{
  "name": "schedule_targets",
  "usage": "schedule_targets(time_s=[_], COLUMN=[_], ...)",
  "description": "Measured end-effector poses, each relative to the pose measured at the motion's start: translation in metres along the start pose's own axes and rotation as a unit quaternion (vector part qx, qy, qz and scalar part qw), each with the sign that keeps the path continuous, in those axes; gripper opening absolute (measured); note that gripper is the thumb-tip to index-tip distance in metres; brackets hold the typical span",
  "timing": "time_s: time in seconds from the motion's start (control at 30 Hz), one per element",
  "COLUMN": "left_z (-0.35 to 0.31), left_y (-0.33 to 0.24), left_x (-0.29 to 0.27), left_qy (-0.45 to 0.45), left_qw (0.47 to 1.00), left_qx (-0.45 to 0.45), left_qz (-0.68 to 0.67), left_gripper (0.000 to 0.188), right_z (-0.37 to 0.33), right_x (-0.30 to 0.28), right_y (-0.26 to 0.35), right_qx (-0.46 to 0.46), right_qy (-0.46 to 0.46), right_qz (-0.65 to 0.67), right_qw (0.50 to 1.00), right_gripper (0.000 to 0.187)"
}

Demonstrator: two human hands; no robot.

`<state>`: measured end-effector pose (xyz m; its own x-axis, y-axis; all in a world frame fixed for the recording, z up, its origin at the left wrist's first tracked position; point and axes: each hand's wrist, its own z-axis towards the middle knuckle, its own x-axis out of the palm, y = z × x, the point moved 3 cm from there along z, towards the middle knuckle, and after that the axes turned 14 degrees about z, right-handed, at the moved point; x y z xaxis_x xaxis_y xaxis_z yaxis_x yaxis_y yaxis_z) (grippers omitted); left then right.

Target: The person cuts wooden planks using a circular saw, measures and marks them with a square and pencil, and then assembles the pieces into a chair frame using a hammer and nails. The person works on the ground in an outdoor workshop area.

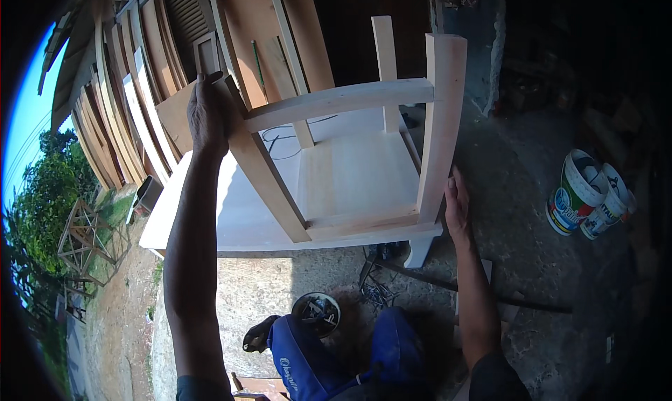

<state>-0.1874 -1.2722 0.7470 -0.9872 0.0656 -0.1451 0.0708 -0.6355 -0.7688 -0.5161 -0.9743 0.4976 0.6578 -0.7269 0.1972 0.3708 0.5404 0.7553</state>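
Observation:
An unfinished pale wooden frame (343, 95), like a chair or stool frame, stands on a white-topped table (245, 226). It has several upright posts, a cross rail between the two near ones, and a flat panel low inside. My left hand (208, 117) is closed round the top of the near left post, which leans outward; its fingertips are partly hidden. Lower down, my right hand (457, 206) lies against the outer side of the thick right post (444, 121), fingers stretched upward along it and not wrapped round.
Long boards (119, 114) lean on the wall at the left, beside a tall wooden frame (294, 44). Paint buckets (575, 194) stand on the floor at the right. A round container of small items (316, 315) and a heap of nails or scraps (378, 294) lie near my knees.

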Motion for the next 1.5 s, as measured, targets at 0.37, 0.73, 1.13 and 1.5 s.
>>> schedule_targets(time_s=[0.37,0.73,1.13,1.5], left_z=[0.005,0.000,-0.097,-0.216], left_y=[0.005,0.050,0.127,0.210], left_x=[-0.004,-0.082,-0.129,-0.110], left_qy=[-0.052,-0.177,-0.289,-0.282], left_qw=[0.997,0.969,0.883,0.854], left_qx=[0.007,-0.094,-0.194,-0.286], left_qz=[-0.058,-0.143,-0.313,-0.332], left_gripper=[0.049,0.028,0.050,0.063], right_z=[0.031,0.116,0.155,0.154], right_x=[0.018,0.079,0.160,0.208], right_y=[-0.067,0.020,0.136,0.171], right_qx=[0.049,-0.153,-0.187,-0.305], right_qy=[-0.050,0.030,0.219,0.327], right_qz=[-0.001,-0.088,-0.173,-0.274], right_qw=[0.998,0.984,0.942,0.852], right_gripper=[0.075,0.065,0.071,0.074])
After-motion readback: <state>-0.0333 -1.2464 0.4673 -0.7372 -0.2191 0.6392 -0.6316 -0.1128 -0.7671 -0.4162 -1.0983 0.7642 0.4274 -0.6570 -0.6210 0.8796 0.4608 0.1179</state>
